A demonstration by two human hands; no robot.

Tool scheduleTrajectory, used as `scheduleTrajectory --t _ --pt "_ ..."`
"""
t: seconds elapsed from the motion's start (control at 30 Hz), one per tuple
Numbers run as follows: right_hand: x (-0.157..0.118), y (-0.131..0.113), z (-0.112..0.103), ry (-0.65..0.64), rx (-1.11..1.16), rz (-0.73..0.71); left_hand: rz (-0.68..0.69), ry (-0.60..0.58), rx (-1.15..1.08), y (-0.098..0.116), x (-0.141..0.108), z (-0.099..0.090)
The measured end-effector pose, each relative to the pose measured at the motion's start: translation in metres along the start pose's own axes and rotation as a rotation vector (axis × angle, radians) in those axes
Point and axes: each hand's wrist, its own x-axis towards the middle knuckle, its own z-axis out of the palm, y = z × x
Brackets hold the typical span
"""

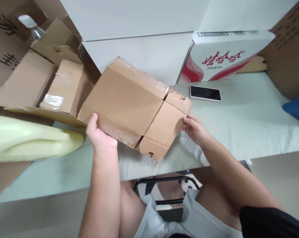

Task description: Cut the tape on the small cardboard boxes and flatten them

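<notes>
A flattened brown cardboard box is tilted in front of me, above the pale green cloth. My left hand grips its lower left edge, thumb on the face and the other fingers hidden behind. At the right end, my right hand pinches the edge beside the folded end flaps. One long edge of the cardboard looks torn and rough, with strips of clear tape along it.
Behind stand white cartons and a red-and-white carton. A phone lies on the cloth-covered table. To the left are an opened brown box, a clear bottle and a pale yellow plastic object. Something blue sits at right.
</notes>
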Motion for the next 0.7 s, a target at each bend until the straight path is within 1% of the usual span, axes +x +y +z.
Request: scheduleTrajectory --t 0.1,0.27,0.47,0.57,0.63,0.7 --pt "0.0001 0.0021 0.0004 0.016 -0.001 0.005 -0.018 -0.01 0.018 -0.0012 -0.0001 -0.0004" --pt "0.0005 0.0043 0.0021 0.019 0.004 0.009 -0.005 -0.046 0.042 -0.0025 -0.0004 -0.0019" --pt "-0.0001 0.0009 0.003 -0.008 -0.014 0.011 0.02 0.009 0.002 0.0005 0.0002 -0.0006" --pt "-0.0004 -0.0001 0.0007 -0.04 -0.023 -0.002 0.044 0.01 -0.009 -0.0002 0.0017 -0.0019" --pt "-0.0005 0.0001 -0.0005 -0.051 -0.017 -0.014 0.05 -0.004 0.014 -0.0018 0.0033 -0.0041" --pt "-0.0007 0.0006 -0.0009 -0.057 -0.014 -0.016 0.032 -0.071 0.066 -0.0038 0.0055 -0.0068"
